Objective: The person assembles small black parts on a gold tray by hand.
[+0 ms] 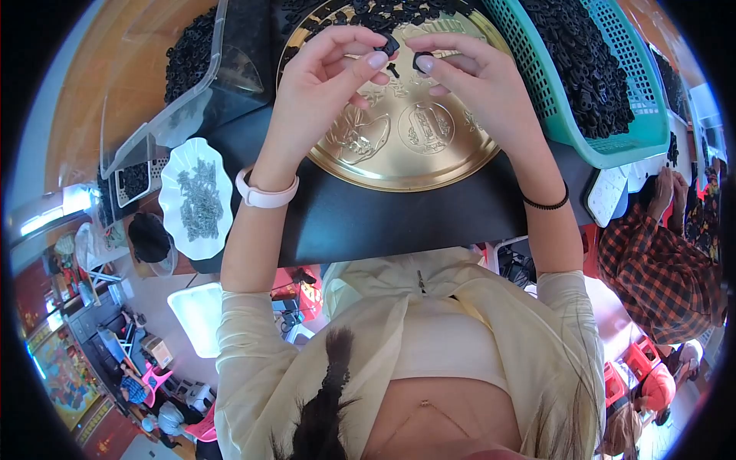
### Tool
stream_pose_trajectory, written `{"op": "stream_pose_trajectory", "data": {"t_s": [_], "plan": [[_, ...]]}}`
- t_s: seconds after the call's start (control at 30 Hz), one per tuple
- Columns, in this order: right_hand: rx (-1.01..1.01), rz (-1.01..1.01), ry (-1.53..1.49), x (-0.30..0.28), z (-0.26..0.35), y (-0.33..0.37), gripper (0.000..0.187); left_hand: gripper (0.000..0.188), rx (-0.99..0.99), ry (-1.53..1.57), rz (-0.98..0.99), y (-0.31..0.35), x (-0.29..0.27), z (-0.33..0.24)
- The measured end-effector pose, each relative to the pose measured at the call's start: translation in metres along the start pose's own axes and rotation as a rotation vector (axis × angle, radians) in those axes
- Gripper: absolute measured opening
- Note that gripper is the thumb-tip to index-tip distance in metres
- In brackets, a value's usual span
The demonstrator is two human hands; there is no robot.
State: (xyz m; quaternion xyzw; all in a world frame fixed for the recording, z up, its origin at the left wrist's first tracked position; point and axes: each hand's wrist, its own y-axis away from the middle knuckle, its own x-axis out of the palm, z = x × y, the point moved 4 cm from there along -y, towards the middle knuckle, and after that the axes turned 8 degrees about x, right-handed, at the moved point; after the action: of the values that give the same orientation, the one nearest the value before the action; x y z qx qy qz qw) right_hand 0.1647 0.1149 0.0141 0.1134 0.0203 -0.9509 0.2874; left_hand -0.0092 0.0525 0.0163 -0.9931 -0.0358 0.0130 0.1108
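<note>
Both of my hands are raised over a round gold tray [406, 180] with embossed patterns. Between the thumb and fingers of my left hand [326, 80] is a small black plastic part [389, 46]. My right hand [479, 84] pinches another small black plastic part [420, 61], a short way apart from the first. A tiny black piece [393, 70] shows just below, between the two hands. Along the tray's far side lies a heap of small black parts [399, 13]. What exact kind these parts are, I cannot make out.
A green plastic basket [613, 153] full of black parts stands at the right. To the left are a clear bin [218, 57] of black parts and a white scalloped dish [172, 195] of small greyish clear pieces. A person in a checked shirt [655, 268] sits at the right.
</note>
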Motion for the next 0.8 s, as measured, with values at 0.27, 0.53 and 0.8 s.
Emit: {"op": "stream_pose_trajectory", "data": {"t_s": [0.27, 0.53, 0.8], "plan": [[0.062, 0.076, -0.257, 0.008, 0.0, 0.002, 0.032, 0.03, 0.016, -0.078, 0.028, 0.002, 0.004, -0.009], [0.136, 0.066, -0.382, 0.011, -0.004, 0.002, 0.031, 0.026, 0.1, -0.214, 0.067, 0.001, 0.007, -0.01], [-0.466, -0.998, 0.532, -0.088, 0.069, 0.044, 0.022, 0.024, -0.038, -0.356, -0.141, -0.02, -0.023, 0.009]]}}
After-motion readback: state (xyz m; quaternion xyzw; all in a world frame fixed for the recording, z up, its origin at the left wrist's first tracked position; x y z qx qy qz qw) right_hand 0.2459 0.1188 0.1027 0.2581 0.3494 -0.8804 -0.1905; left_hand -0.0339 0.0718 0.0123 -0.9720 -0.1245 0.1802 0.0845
